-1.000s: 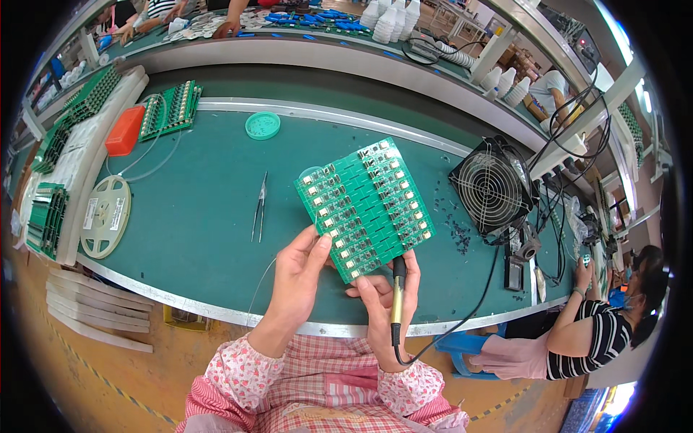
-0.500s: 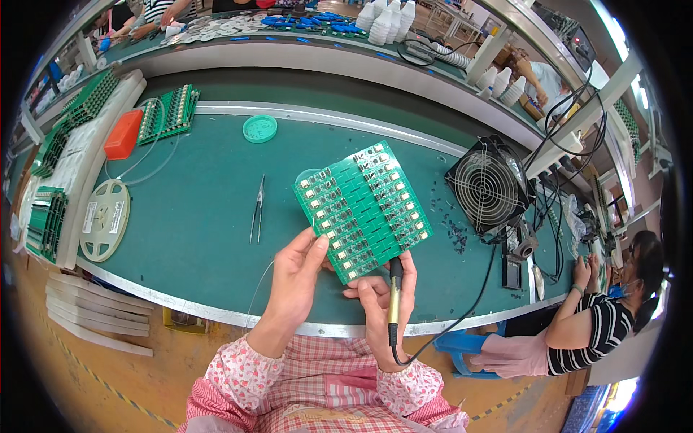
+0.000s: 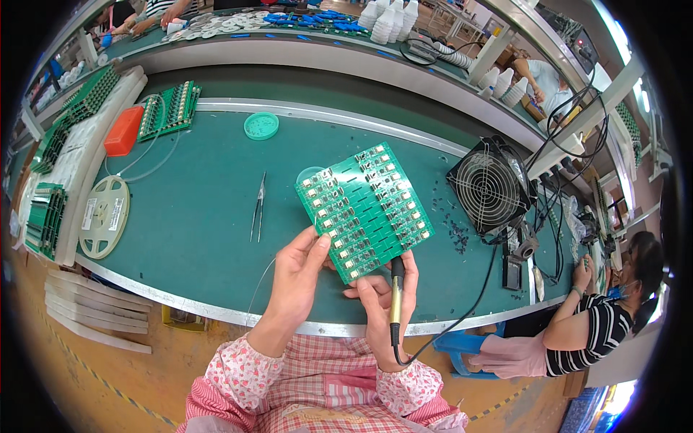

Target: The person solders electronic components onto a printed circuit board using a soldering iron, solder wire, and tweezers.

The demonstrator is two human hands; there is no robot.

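Note:
A green circuit board panel (image 3: 364, 209) with two rows of small white and dark parts is held tilted above the bench. My left hand (image 3: 297, 270) grips its lower left edge, thumb on the face and the other fingers behind. A thin wire (image 3: 261, 290) trails down beside that hand. My right hand (image 3: 379, 296) is closed around a soldering iron (image 3: 395, 296) with a brass-coloured handle and black cable. Its thumb and fingers also touch the panel's lower corner. The iron's tip is hidden behind the panel.
Tweezers (image 3: 258, 208), a round green lid (image 3: 260, 126), a white reel (image 3: 105, 216) and a red box (image 3: 124, 131) lie on the green bench (image 3: 202, 238). More board panels (image 3: 170, 112) are at left. A fan (image 3: 487, 184) stands right, near scattered black bits (image 3: 456, 234). A co-worker (image 3: 599, 317) sits at right.
The panel has shifted very slightly to the right and its glare has changed. Both hands keep the same hold.

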